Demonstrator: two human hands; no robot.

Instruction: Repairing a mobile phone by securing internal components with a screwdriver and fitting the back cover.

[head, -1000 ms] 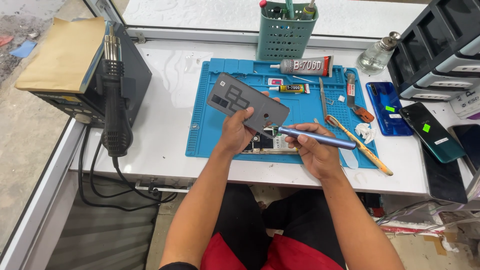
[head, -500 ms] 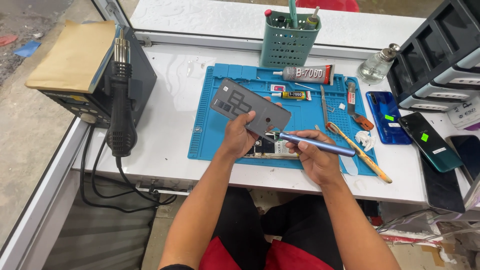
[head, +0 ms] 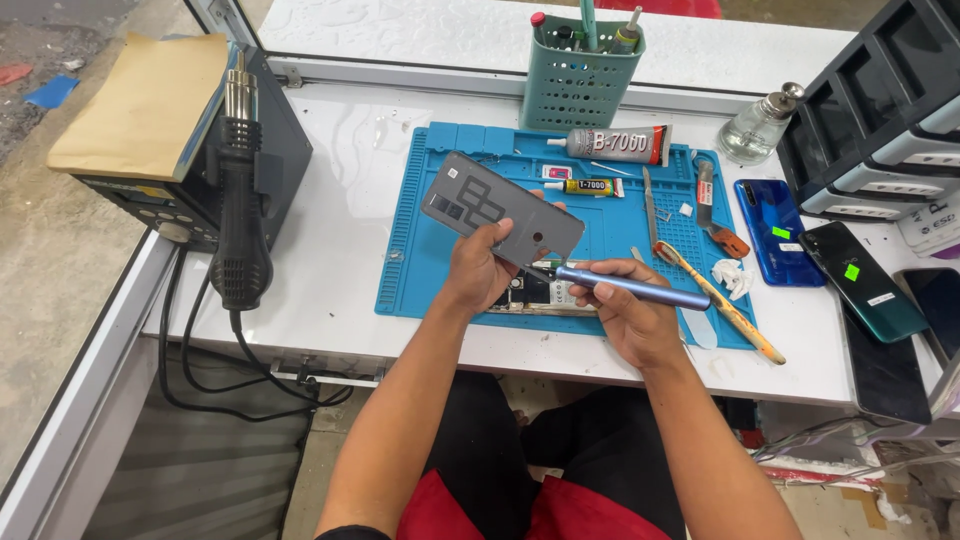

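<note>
1. Over the blue work mat (head: 430,270) on the white bench (head: 340,200), the left hand (head: 480,268) clamps its fingers on the lower edge of a grey phone back cover (head: 500,213) and holds it tilted, raised off the mat.
2. The right hand (head: 630,318) is closed around a blue pen-shaped screwdriver (head: 630,285); its tip points left, at or very near the cover's lower right corner.
3. An opened phone body (head: 535,293) lies on the mat just beneath both hands, partly hidden by them.
4. Two glue tubes (head: 610,145) lie at the back of the mat, near a teal tool holder (head: 578,80).
5. A hot-air station (head: 190,170) with its black handle stands at the left of the bench.
6. Several phones, one blue (head: 772,232), lie to the right, beside the mat.
</note>
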